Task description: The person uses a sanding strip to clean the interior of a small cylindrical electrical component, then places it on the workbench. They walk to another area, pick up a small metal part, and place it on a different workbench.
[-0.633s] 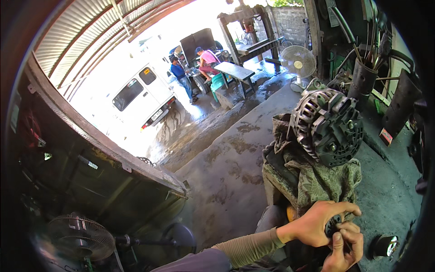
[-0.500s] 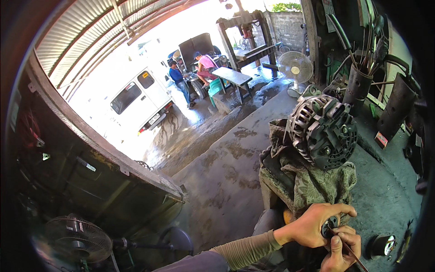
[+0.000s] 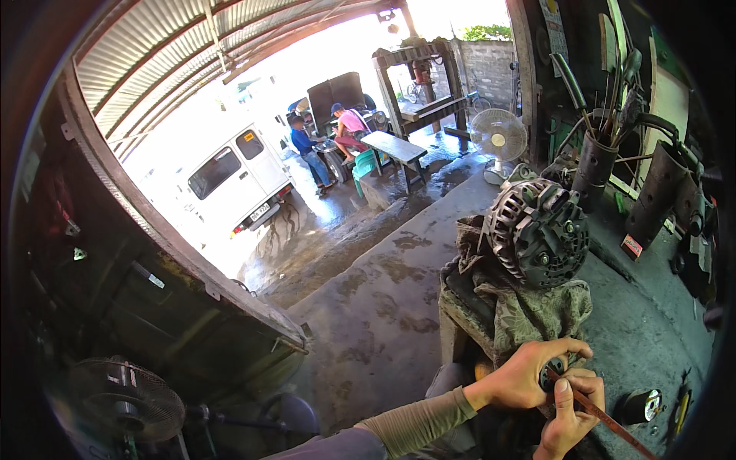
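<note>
Low at the right, my left hand [image 3: 523, 377] is closed round a small dark round part with holes in its face [image 3: 550, 373]. Pressed against it, my right hand [image 3: 571, 410] pinches a long, thin reddish-brown strip [image 3: 613, 427], one end at the part and the other running toward the lower right. I cannot tell what the strip is made of. Beyond my hands sits an alternator [image 3: 537, 230], its slotted housing and dark back showing, on a patterned greenish cloth [image 3: 537, 314]. To the right of my right hand lies a short black cylinder with a shiny end [image 3: 640, 406].
The grey workbench [image 3: 644, 322] bears metal tubes of tools [image 3: 594, 169], a small red box [image 3: 632, 247] and a yellow-black tool [image 3: 681, 414]. A white fan [image 3: 498, 138] stands beyond, a dark fan [image 3: 126, 402] at lower left. Two people work by vehicles farther off.
The reddish-brown strip has turned, showing its flat side wider. Both hands have shifted slightly left in view, still together on the round part. The distant standing person has changed posture.
</note>
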Available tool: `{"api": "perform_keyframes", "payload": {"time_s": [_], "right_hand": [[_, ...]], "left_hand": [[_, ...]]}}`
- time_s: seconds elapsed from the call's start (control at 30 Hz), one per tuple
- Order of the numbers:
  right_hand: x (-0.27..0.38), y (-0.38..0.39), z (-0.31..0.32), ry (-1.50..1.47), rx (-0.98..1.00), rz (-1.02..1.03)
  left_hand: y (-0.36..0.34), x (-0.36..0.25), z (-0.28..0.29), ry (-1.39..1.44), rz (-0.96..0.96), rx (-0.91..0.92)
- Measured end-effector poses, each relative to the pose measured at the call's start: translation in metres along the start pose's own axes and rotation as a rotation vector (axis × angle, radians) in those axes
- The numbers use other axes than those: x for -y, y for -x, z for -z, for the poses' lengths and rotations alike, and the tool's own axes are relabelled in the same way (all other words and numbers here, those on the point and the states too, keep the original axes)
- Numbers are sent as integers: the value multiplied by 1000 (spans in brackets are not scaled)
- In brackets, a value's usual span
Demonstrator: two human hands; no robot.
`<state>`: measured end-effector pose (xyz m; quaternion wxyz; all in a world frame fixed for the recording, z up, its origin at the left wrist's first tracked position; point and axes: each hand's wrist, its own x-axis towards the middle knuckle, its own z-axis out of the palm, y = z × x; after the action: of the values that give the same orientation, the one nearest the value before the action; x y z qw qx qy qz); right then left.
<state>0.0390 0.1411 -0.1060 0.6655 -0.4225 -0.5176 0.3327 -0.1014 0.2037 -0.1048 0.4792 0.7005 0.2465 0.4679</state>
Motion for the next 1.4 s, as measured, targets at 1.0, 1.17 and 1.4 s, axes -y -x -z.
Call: {"api": "perform_keyframes", "payload": {"time_s": [1.0, 1.17, 1.4], "right_hand": [[3, 2, -17, 86, -150, 86], [5, -2, -2, 240, 61, 306], [5, -6, 2, 165, 66, 307]], "left_hand": [[-3, -6, 4, 138, 123, -39], [3, -6, 5, 80, 103, -46], [5, 5, 8, -108, 3, -5]]}}
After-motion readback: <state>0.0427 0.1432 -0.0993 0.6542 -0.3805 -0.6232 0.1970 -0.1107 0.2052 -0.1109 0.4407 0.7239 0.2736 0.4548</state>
